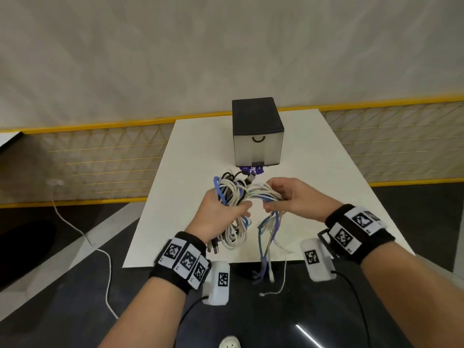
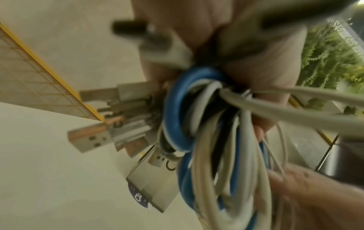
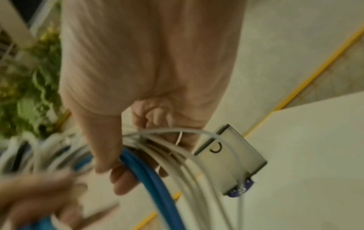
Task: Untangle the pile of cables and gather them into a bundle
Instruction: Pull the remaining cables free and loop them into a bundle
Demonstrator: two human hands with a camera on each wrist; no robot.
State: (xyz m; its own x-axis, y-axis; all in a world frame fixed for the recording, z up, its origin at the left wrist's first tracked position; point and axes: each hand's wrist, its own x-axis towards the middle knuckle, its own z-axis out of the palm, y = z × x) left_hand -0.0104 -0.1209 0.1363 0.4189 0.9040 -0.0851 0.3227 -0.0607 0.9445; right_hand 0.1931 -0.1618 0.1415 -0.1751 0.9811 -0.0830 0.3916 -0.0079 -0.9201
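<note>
1. Currently the cables are off the table and held in the air between both hands, above its near edge and in front of the box
2. Left hand: fingers and thumb are curled around a coil of white, blue and black loops; the left wrist view shows several plugs sticking out together on one side of that coil
3. Right hand: fingers are wrapped around the run of white and blue strands that passes across from the left-hand coil
4. Progress, as judged: most of the gathering looks done, since no cable lies loose on the table
5. Outstanding, as judged: loose ends of blue and white cable hang from the right hand past the table edge; these remain to be drawn into the coil, and nothing visible ties the bundle
6. Container: one box with a black top and pale front bearing a curved handle stands at the far end of the table; it appears closed, contents cannot be seen
7. A purple label lies at the foot of the box; its text is unreadable
</note>
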